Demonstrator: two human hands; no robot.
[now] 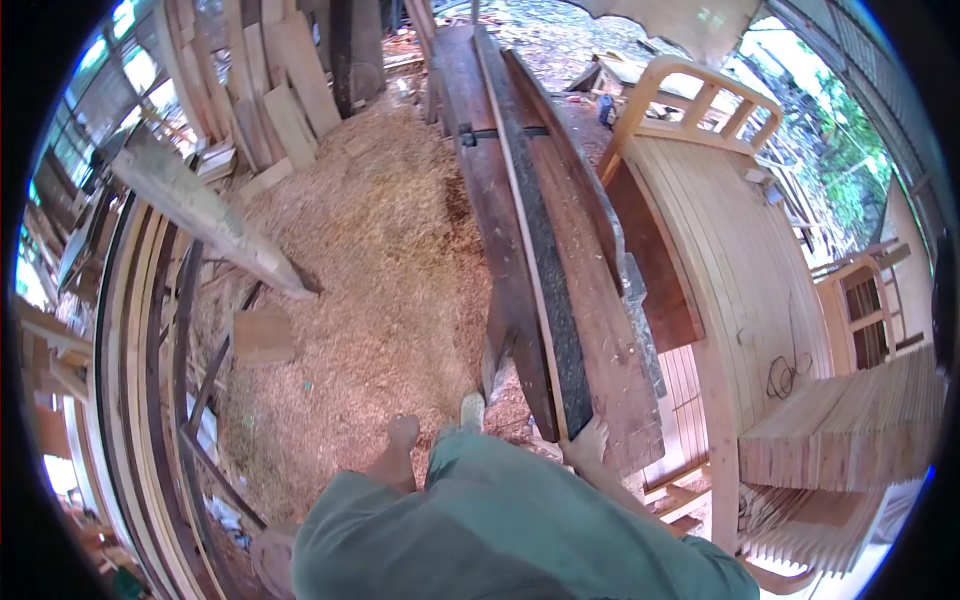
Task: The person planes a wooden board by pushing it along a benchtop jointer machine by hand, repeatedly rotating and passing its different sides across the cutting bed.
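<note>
A long, thin wooden strip [527, 235] lies lengthwise on a dark wooden bench [620, 390], along the edge of a black band in its top. At the near end of the strip is my right hand [588, 442], its fingers closed on that end. My left hand [404, 432] hangs over the sawdust to the left of the bench, curled into a fist with nothing visible in it. Below it, one of my feet [472, 408] shows beside the bench leg.
Wood shavings [370, 270] cover the floor. To the right, a pale wooden bed frame [735, 230] bears a stack of cut slats [850, 430]. Long boards [135, 350] stand at the left near a slanting post [205, 210]. Planks [290, 90] lean at the back.
</note>
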